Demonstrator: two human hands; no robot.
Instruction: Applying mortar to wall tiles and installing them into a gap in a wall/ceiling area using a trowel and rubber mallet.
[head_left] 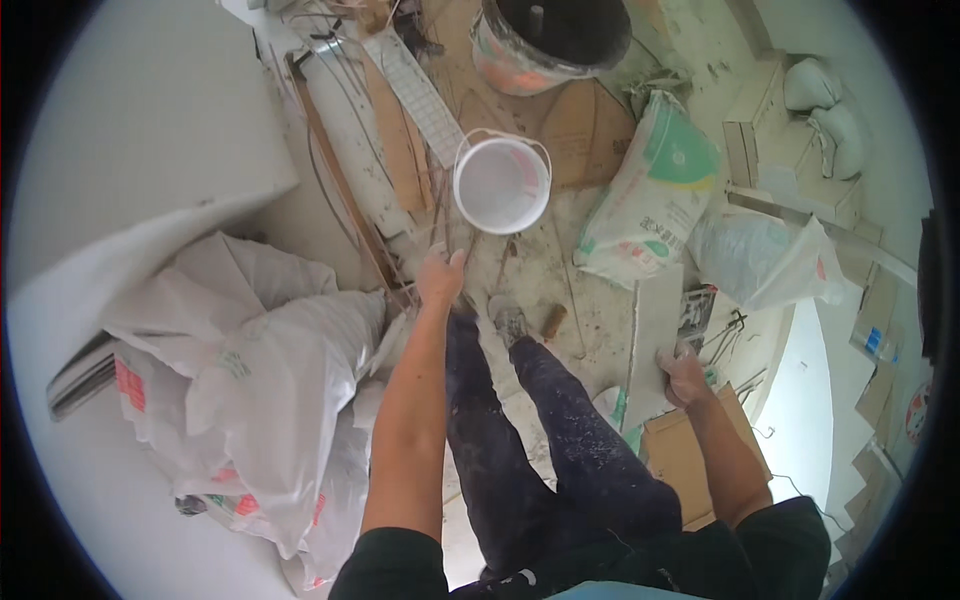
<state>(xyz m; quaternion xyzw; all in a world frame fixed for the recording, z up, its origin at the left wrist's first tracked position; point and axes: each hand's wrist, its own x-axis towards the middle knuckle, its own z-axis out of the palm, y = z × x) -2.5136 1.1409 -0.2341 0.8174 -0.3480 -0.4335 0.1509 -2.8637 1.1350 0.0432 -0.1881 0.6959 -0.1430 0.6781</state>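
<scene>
My right hand (685, 378) grips the right edge of a long, flat, pale grey board (653, 345) that stands out to my right, beside a bag. My left hand (440, 278) reaches forward over the floor, its thumb apart from its fingers, with nothing visible in it. Just past it stands a white plastic bucket (502, 188) with a thin handle, and its inside looks pale and coated. A full white and green sack (655, 190) lies to the right of the bucket, beyond the board.
White plastic sacks (270, 390) pile up at my left. A large dark-lined tub (550, 50) stands at the far side, near flattened cardboard (590, 130). Wooden strips (345, 170) lie to the left. A clear plastic bag (755, 255) and stacked boxes or tiles (755, 110) are at the right.
</scene>
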